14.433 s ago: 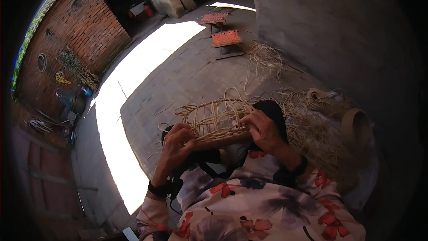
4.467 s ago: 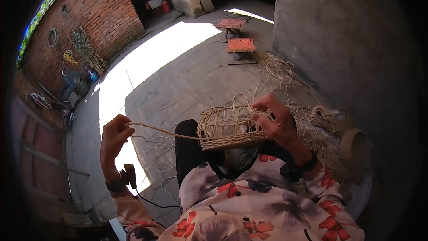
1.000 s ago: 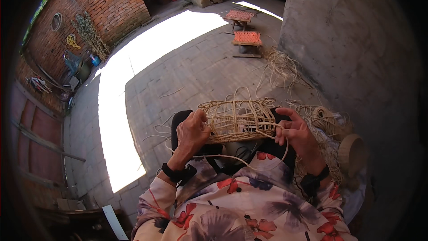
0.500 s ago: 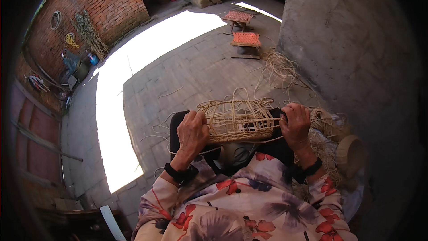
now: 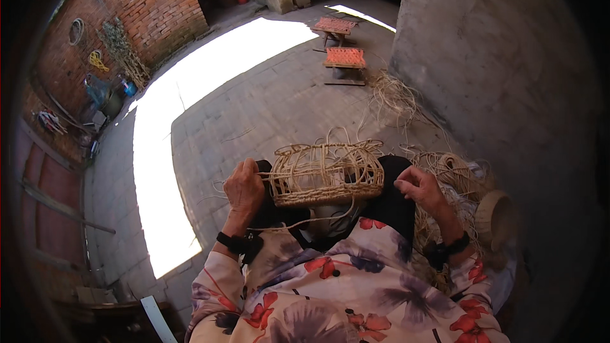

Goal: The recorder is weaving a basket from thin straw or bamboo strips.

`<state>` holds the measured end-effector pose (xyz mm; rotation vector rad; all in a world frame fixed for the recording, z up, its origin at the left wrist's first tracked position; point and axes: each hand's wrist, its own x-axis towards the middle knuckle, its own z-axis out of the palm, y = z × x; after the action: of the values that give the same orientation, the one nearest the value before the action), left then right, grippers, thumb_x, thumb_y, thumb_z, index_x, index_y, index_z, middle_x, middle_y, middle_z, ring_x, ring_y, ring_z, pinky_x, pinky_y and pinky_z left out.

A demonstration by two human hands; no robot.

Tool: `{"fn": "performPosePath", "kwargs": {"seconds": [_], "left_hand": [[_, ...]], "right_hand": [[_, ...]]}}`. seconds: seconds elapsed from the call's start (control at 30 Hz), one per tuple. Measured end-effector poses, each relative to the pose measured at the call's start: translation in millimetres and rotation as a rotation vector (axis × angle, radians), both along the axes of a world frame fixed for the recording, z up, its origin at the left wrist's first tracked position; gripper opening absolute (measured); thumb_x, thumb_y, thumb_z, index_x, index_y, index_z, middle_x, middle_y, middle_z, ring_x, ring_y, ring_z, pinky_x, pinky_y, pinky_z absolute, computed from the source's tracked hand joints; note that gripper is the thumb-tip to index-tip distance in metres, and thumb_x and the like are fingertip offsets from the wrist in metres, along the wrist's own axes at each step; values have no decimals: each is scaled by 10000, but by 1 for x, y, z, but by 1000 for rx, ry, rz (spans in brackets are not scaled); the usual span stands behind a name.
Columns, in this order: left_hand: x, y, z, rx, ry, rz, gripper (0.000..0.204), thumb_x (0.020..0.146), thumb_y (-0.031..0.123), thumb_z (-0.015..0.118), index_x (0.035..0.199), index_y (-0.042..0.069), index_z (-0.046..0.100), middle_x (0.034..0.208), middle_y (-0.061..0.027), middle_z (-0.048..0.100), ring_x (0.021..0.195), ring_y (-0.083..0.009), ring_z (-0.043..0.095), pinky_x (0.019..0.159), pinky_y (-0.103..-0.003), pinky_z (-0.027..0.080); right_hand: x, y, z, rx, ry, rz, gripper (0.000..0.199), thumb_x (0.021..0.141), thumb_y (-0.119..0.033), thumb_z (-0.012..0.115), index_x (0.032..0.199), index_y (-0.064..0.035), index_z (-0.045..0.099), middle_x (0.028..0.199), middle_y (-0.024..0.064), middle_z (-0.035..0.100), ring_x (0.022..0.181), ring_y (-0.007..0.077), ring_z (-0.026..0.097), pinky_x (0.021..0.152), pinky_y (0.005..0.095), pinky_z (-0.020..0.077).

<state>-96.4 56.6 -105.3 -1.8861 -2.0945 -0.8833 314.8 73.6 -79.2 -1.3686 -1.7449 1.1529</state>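
Note:
A partly woven basket (image 5: 325,174) of tan cord lies on its side across my dark-trousered knees, its closely woven band toward me and open ribs beyond. My left hand (image 5: 244,187) is closed beside its left end, on cord strands that run out from the weave. A loose cord (image 5: 311,220) hangs from the near band and curves left over my lap. Off the basket's right end, my right hand (image 5: 422,189) is held in a pinch, apart from the weave. Whether a thin strand lies between its fingertips I cannot make out.
Heaped cord (image 5: 454,174) and a round tan container (image 5: 493,219) sit close on my right, near a plaster wall (image 5: 489,57). More loose cord (image 5: 395,96) lies on the paved floor ahead. Beyond it stand two folding stools (image 5: 345,58) with red woven seats.
My right hand has come off the basket's right end. My left hand has moved left, drawing strands out from the left end. The basket has shifted slightly left.

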Motion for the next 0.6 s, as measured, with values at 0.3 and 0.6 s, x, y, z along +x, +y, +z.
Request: {"fn": "performPosePath", "kwargs": {"seconds": [0.3, 0.6], "left_hand": [[-21, 7, 14, -71, -1474, -221, 200, 1002, 200, 475, 942, 43, 585, 735, -63, 591, 802, -213, 674, 711, -362, 566], [-12, 9, -9, -180, -2181, -517, 305, 1048, 303, 442, 891, 71, 563, 655, 0, 490, 706, -181, 567, 856, -414, 511]], "right_hand": [[-94, -35, -23, -702, 85, 451, 570, 988, -516, 491, 1243, -17, 592, 1030, 127, 673, 828, 196, 669, 682, 301, 546], [-108, -45, -77, -909, 866, 294, 494, 955, -397, 612, 1322, -71, 549, 1171, 106, 640, 1080, 216, 603, 872, 385, 496]]}}
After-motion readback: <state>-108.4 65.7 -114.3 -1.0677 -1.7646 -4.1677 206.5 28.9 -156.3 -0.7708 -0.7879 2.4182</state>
